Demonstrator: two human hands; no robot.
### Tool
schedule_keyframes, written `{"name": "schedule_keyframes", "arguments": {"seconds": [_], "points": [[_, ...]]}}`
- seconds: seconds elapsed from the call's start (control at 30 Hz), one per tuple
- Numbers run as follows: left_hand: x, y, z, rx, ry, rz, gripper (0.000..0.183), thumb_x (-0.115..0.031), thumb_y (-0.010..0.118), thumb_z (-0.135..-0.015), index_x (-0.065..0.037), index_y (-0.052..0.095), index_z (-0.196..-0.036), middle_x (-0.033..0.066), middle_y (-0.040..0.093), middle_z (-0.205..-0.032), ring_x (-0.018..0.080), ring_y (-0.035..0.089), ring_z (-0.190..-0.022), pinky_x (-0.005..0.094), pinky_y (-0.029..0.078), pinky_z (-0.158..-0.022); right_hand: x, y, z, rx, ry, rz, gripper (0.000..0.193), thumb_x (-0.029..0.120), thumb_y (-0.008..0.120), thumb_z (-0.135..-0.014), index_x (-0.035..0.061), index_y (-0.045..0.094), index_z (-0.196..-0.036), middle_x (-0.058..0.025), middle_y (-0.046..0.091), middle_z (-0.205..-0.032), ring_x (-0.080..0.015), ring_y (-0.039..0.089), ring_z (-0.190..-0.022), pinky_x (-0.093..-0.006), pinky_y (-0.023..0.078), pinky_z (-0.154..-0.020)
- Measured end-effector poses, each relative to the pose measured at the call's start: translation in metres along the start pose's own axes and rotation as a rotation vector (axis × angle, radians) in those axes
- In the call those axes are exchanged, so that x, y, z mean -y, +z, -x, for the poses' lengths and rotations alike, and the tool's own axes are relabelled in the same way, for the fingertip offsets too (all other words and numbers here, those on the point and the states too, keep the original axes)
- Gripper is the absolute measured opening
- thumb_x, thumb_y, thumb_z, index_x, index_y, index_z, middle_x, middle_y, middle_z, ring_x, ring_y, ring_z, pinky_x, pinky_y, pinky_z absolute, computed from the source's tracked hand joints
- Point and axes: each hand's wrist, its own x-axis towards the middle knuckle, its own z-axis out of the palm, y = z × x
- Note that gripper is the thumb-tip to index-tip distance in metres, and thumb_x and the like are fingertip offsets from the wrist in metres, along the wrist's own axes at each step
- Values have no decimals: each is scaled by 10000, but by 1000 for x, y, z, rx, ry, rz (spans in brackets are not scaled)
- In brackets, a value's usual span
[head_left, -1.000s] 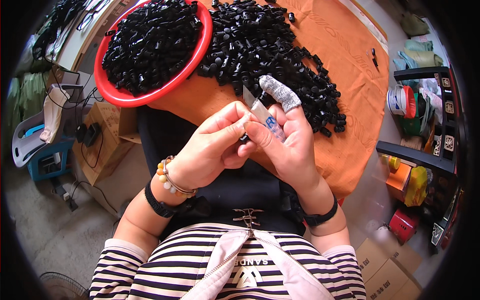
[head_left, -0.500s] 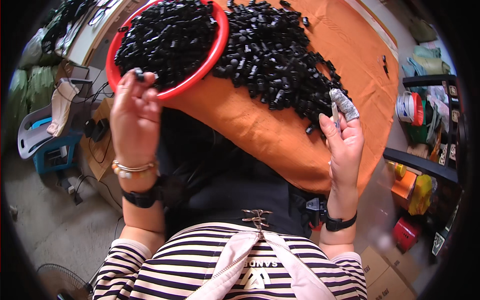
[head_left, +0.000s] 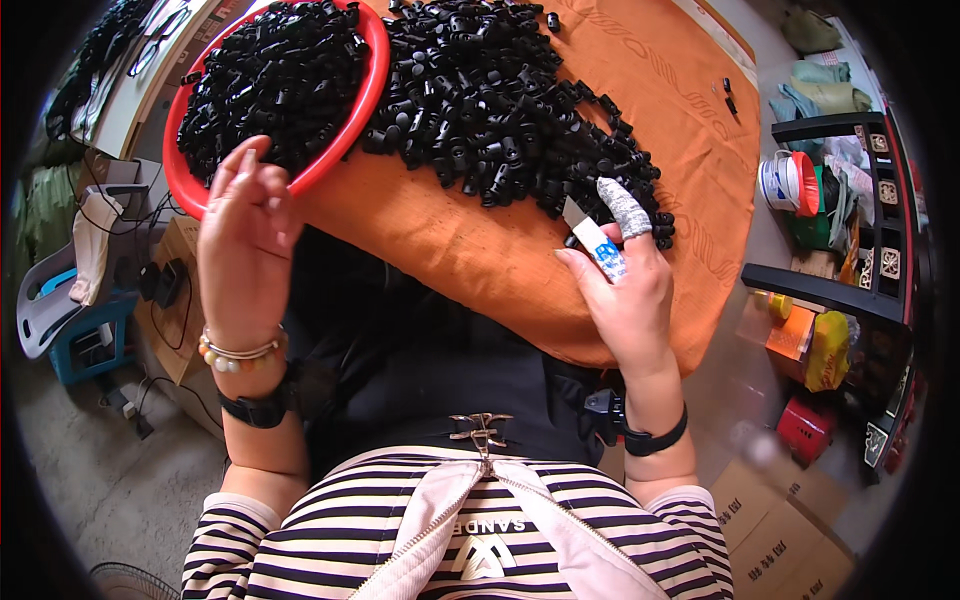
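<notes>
The left hand (head_left: 247,235), loosely open, hangs by the red basin (head_left: 374,75); the right hand (head_left: 634,290) pinches a white-wrapped blade (head_left: 599,247) near the heaped black plastic pieces (head_left: 480,110).

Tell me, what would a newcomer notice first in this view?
Probably the red basin at upper left, heaped with small black parts. Beside it, a loose pile of similar parts lies on the orange cloth. Right of centre, the right hand holds a white-wrapped tool, one finger in a grey cover.
</notes>
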Motion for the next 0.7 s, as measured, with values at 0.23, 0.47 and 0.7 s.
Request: {"name": "schedule_keyframes", "arguments": {"seconds": [0.23, 0.47, 0.7], "points": [[29, 45, 24, 170, -317, -235, 211, -110, 473, -894, -43, 489, -1093, -15, 502, -735, 32, 410, -539, 156, 313, -451, 0, 14, 2, -71, 36, 135, 435, 179, 730, -703, 8, 539, -1054, -169, 620, -796, -349, 606, -699, -405, 487, -596], [50, 60, 37, 447, -416, -343, 187, -141, 480, -919, -43, 501, -1077, -13, 504, -726, 23, 426, -565, 154, 335, -484, 7, 6, 2, 202, 232, -741, 405, -17, 658, -765, -34, 434, -1103, -68, 597, -838, -65, 552, -750, -195, 438, -642], [49, 72, 34, 583, -532, -298, 268, -186, 485, -930, -48, 505, -1159, -19, 534, -726, 17, 442, -576, 145, 359, -509, 35, 0, -3, 369, 326, -1119, 601, -26, 648, -780, -48, 296, -1267, -86, 570, -873, -88, 552, -786, -201, 443, -720]]}}
